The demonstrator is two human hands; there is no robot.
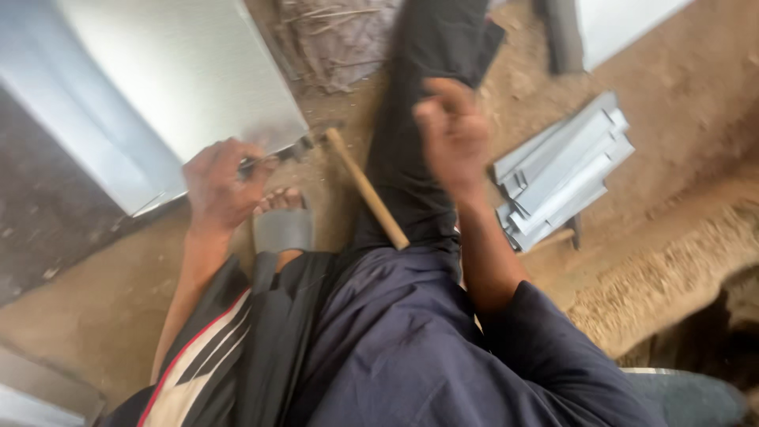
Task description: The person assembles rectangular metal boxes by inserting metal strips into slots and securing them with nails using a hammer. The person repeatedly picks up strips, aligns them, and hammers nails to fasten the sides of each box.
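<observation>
Down at the corner of the metal sheet (190, 71), the left hand (217, 186) is closed around a dark slim tool (281, 154), its tip pressed against the sheet's lower corner where the sheet rests on the dirt floor (103, 308). What kind of tool it is, the blur hides. The right hand (452, 134) is up in the air above the outstretched leg, fingers curled into a loose fist; it's too blurred to tell whether anything is inside it. Just right of the tool lies a wooden handle (368, 190), slanting down across the dark trouser leg (419, 103), its head end near the sheet's corner. Below the left hand, toes poke out of a grey sandal (282, 229), tucked just beside the wrist. Out to the right, well apart from both hands, a stack of folded grey metal strips (565, 166) sits on the dirt. At the top, dry twigs (332, 32) lie scattered beyond the sheet.
</observation>
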